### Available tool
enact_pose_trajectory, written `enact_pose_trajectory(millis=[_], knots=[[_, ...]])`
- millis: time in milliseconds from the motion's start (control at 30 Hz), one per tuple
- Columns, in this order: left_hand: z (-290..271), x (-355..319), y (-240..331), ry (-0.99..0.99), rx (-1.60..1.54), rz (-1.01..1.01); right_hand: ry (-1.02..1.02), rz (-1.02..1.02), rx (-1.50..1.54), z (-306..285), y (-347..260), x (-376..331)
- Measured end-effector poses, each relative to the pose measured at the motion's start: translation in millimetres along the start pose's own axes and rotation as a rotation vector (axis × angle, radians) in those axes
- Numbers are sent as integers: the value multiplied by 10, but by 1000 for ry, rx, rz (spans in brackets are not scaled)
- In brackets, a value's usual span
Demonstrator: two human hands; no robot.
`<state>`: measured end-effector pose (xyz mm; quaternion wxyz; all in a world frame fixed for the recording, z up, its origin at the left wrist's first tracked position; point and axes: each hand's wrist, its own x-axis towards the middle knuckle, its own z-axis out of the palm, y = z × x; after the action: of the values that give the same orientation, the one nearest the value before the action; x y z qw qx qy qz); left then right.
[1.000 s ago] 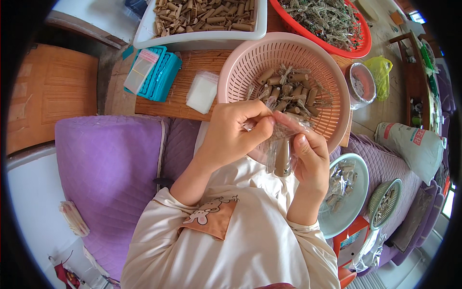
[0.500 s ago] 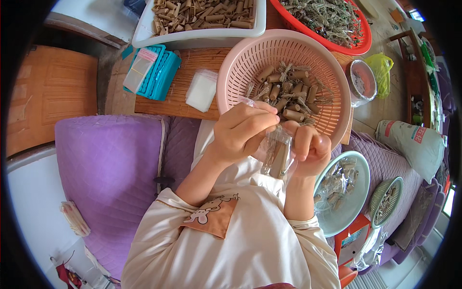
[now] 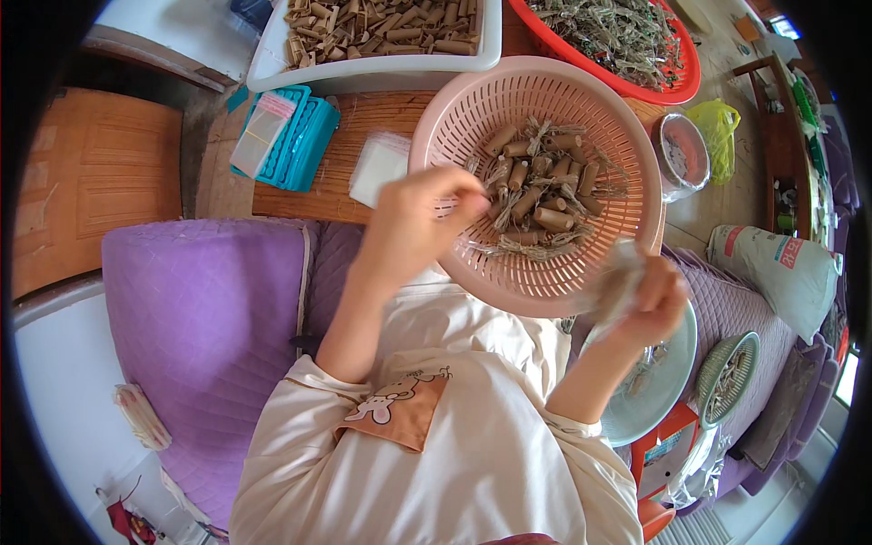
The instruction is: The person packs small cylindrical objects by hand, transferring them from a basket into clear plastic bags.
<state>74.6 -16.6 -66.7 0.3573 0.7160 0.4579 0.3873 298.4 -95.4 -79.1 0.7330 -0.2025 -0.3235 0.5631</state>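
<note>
My right hand (image 3: 656, 302) grips a small clear plastic bag (image 3: 614, 283) between the pink basket's right rim and the pale green bowl (image 3: 668, 386). The bag is smeared by motion, with something brownish inside. My left hand (image 3: 413, 222) hangs over the left rim of the pink basket (image 3: 459, 100), beside a stack of clear bags (image 3: 377, 163). Its fingers are bent and blurred, so I cannot tell whether they hold anything. Inside the pink basket lie several brown cardboard tubes (image 3: 553, 219) with tangled clear strands. Filled clear bags lie in the green bowl, partly behind my right forearm.
A white bin (image 3: 490, 41) of brown tube pieces and a red basket (image 3: 695, 77) of stranded clear pieces stand at the back. On the wooden table (image 3: 345, 150), teal trays (image 3: 313, 145) carry another bag stack. A small green basket (image 3: 749, 363) sits far right.
My hands have come apart. The right one carried the filled bag right, towards the green bowl. The left moved left, off the bag, to the basket's left rim.
</note>
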Motion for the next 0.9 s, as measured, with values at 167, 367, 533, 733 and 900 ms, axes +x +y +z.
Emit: enact_pose_trajectory(millis=[167, 367, 533, 733, 900], knots=[[-420, -108, -593, 342, 225, -149, 865, -126, -399, -773, -778, -180], [-470, -287, -1201, 231, 540, -399, 711, 551, -1793, -1507, -1084, -708], [-355, -223, -1440, 247, 634, -360, 333, 457, -2062, -762, -897, -318], [-358, -141, -1608, 242, 494, -435, -162, 297, -1724, 244, -91, 354], [-379, -60, -1556, 188, 376, -549, -532, 347, -1954, 142, 371, 482]])
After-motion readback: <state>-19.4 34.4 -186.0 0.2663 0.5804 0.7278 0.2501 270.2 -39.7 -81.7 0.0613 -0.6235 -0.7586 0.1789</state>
